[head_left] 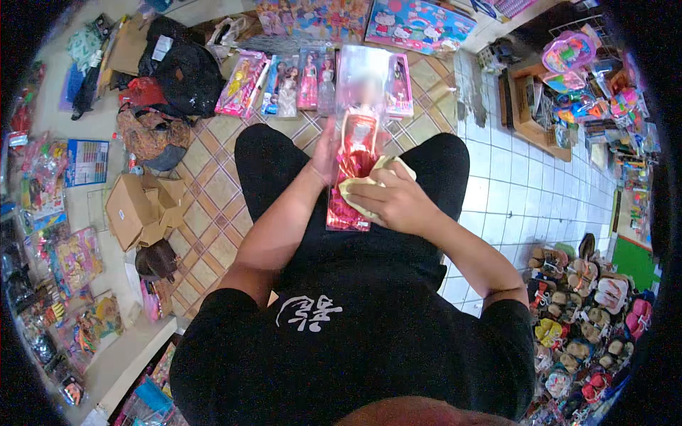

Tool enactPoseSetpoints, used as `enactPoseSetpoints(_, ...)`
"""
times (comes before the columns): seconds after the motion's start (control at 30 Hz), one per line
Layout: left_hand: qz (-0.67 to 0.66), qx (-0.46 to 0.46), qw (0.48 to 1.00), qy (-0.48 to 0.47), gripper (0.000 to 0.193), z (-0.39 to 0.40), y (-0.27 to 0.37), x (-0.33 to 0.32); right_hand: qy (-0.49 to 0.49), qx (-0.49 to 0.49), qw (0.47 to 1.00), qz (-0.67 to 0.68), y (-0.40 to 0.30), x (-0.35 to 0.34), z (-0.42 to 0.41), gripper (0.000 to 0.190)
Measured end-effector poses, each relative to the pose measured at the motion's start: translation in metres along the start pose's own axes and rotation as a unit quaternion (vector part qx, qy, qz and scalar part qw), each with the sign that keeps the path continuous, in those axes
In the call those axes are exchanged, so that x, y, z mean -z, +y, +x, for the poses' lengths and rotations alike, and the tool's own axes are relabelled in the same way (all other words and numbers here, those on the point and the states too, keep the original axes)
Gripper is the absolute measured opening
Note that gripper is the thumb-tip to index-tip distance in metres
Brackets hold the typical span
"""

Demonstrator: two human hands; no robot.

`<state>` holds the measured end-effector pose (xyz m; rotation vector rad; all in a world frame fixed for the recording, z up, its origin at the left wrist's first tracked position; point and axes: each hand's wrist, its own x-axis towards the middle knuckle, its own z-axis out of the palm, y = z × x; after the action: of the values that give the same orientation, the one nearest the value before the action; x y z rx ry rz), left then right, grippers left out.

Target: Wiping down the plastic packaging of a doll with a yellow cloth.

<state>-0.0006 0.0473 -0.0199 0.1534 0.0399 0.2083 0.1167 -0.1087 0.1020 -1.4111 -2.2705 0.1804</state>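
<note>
A doll in a red dress lies inside a clear plastic box [362, 133], which is held up lengthwise between my knees. Around the box's left side my left hand [324, 152] grips it, its fingers partly hidden behind the plastic. A pale yellow cloth [367, 202] is bunched under my right hand [391, 194], pressed to the lower front of the box over the skirt. Just beyond stand more packaged dolls: one in a pink box [242, 84], one in a blue box [281, 88] and one in pink packaging [400, 88].
Flat printed boxes [421, 26] lean at the back. To the left are an open cardboard box [141, 210], caps [152, 128] and a black plastic bag [184, 66]. Packed sandals [581, 314] fill the lower right, and a wooden crate [535, 114] sits at the upper right.
</note>
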Motion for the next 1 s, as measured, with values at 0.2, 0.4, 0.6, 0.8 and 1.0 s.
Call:
enactPoseSetpoints(0.2,0.027,-0.002,1.000,0.010,0.091,-0.005,0.000,0.005,0.105,-0.083,0.982,-0.133,0.069,0.030,0.030,0.037)
enactPoseSetpoints(0.4,-0.096,-0.026,0.995,0.011,0.083,-0.006,0.003,0.006,0.104,-0.070,0.987,-0.098,0.051,0.008,0.040,0.036)
enactPoseSetpoints(0.6,-0.033,-0.033,0.999,-0.012,0.093,0.005,0.003,-0.002,-0.020,0.030,0.999,-0.028,0.000,-0.013,0.004,0.029)
enactPoseSetpoints(0.8,0.118,-0.017,0.975,0.187,0.103,0.002,-0.004,-0.015,0.044,-0.102,0.988,-0.103,0.055,0.028,0.023,0.028)
enactPoseSetpoints(1.0,0.075,0.008,0.997,0.028,0.101,-0.002,0.002,-0.002,0.158,-0.076,0.963,-0.205,0.117,0.063,0.061,0.028)
